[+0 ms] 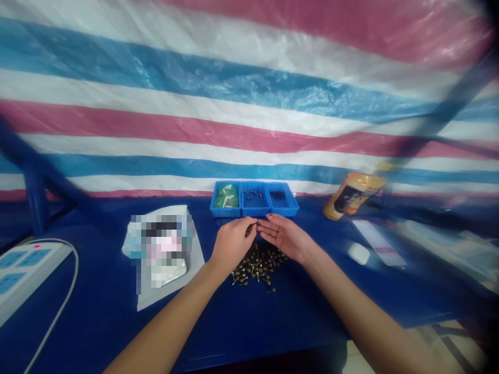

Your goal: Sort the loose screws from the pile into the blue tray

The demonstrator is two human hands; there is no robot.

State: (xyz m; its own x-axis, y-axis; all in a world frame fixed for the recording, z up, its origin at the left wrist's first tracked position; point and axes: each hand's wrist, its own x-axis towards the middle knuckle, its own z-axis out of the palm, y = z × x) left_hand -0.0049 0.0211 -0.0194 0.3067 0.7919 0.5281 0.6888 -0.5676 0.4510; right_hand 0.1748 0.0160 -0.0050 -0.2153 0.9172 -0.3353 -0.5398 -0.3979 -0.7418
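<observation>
A heap of small dark brass-coloured screws lies on the blue table in front of me. My left hand is curled above the heap, its fingertips pinching a tiny part that looks like one of the screws. My right hand lies palm-up beside it, fingers stretched toward the left fingertips and nearly touching them. Just behind both hands stands a row of three blue bins: the left holds green pieces, the middle a few screws, the right small black parts.
A white plastic bag lies to the left. A white power strip with cable sits at the far left. On the right are a tipped yellow can, a small white case, and a striped tarpaulin behind.
</observation>
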